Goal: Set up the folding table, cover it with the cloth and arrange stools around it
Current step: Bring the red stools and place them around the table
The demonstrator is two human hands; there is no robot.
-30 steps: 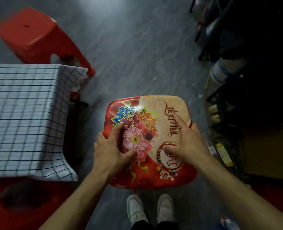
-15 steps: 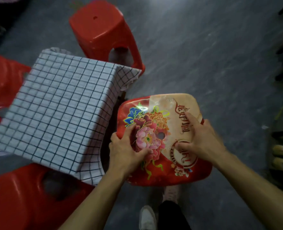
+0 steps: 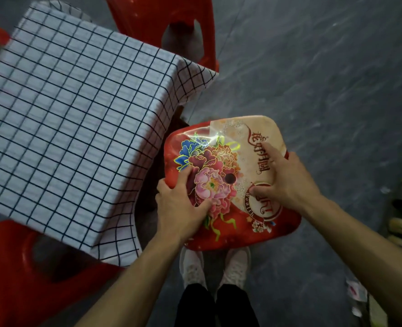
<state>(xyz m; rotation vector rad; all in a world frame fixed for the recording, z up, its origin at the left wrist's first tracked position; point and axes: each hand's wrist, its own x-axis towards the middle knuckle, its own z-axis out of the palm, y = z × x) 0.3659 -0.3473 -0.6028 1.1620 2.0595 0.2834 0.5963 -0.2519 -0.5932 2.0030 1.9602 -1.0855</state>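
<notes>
Step in hand: stool placement, table already up and covered. I hold the printed stool (image 3: 230,182) by its seat at the table's near-right corner, just beside the hanging hem of the checked cloth (image 3: 72,128). My left hand (image 3: 181,208) grips the seat's left edge, thumb on top, fingers curled under. My right hand (image 3: 287,180) grips the right edge, index finger and thumb spread flat on the print. Seat: glossy hard plastic, rounded square, floral decal, small centre hole. Plain red stools stand at the far side (image 3: 171,24) and near left (image 3: 42,286). Next, I judge: lower it level and release, legs clear of the hem; legs not visible
</notes>
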